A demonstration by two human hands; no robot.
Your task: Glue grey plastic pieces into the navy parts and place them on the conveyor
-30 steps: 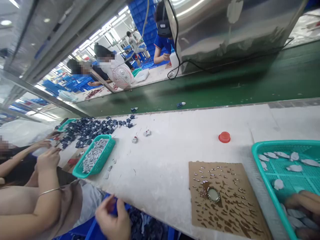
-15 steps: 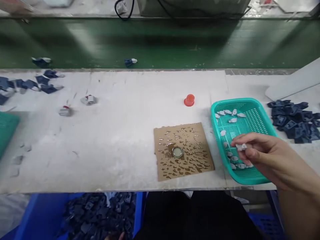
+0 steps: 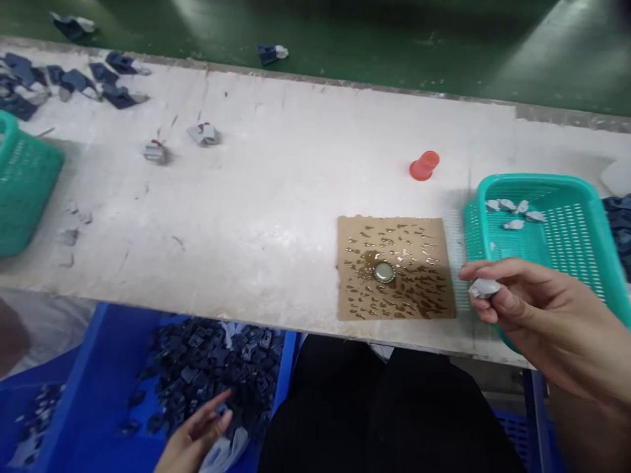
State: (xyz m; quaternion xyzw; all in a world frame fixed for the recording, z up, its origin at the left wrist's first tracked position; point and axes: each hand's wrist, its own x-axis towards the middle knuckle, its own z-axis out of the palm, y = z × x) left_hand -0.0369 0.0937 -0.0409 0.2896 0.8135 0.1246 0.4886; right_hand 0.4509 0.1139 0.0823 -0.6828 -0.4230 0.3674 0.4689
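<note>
My right hand (image 3: 542, 315) pinches a small white plastic piece (image 3: 486, 288) between thumb and fingertips, in front of the green basket (image 3: 599, 263). Several similar white pieces (image 3: 514, 225) lie inside that basket. My left hand (image 3: 192, 437) is low in the blue bin (image 3: 81, 387), over a heap of dark blue plastic parts (image 3: 207, 361). Its thumb and index finger are apart, and I see nothing clearly held in them. A brown cardboard square (image 3: 355, 302), dotted with wet glossy drops, lies left of the basket with a round cap (image 3: 384, 271) on it.
A red cup-shaped piece (image 3: 424, 165) stands behind the cardboard. Two grey pieces (image 3: 204, 134) and a cluster of dark parts with white ends (image 3: 73, 82) lie at the left, near another green basket (image 3: 29, 190). More dark parts (image 3: 618, 223) lie at the far right.
The view has tilted down and turned left. My left hand shows more fully in the blue bin. My right hand, still pinching the white piece, is now nearer the basket's left side.
</note>
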